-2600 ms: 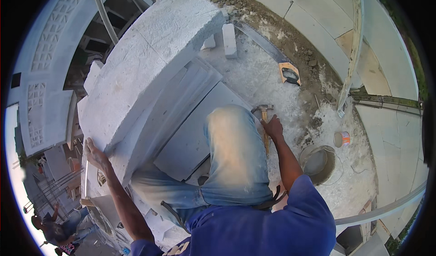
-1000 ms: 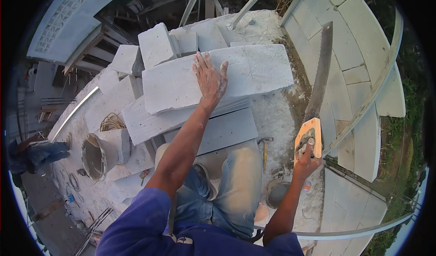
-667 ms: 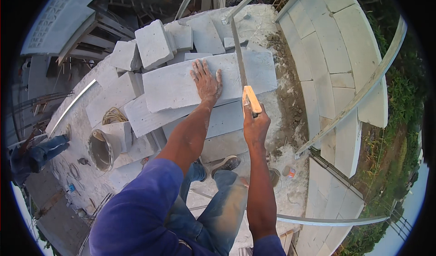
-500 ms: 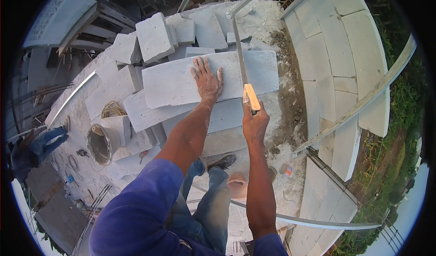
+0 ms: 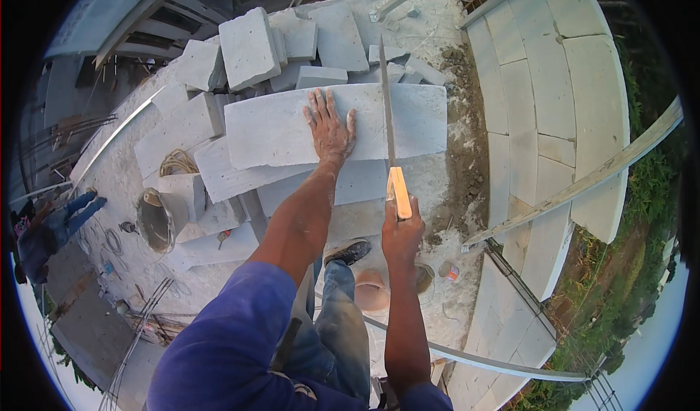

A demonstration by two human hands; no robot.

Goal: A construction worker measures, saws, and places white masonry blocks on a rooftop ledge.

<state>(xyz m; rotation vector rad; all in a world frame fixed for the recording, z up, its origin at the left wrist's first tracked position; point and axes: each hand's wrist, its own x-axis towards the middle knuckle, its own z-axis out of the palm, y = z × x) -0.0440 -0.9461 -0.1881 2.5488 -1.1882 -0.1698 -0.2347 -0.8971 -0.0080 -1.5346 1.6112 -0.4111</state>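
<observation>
My right hand (image 5: pixel 402 229) is wrapped round the yellow-orange handle of a hand saw (image 5: pixel 387 112). The saw's long blade crosses the right part of a pale grey concrete block (image 5: pixel 277 130), its tip reaching beyond the block's far edge. My left hand (image 5: pixel 330 129) lies flat on that block, fingers spread, left of the blade. Beneath, further long blocks (image 5: pixel 237 172) are stacked at slightly different angles. How deep the blade sits in the block cannot be made out.
Broken block pieces (image 5: pixel 248 46) are heaped on the far side. A bucket (image 5: pixel 162 220) and coiled rope (image 5: pixel 177 163) stand left. To the right rises a block wall (image 5: pixel 547 83) with a slanting metal bar (image 5: pixel 576 174). Near my feet is a terracotta-coloured pot (image 5: pixel 372 291). Another person (image 5: pixel 55 232) is far left.
My right hand has drawn the saw back toward me, so its handle is now nearer my body. My left hand stays pressed on the block. The view has shifted slightly.
</observation>
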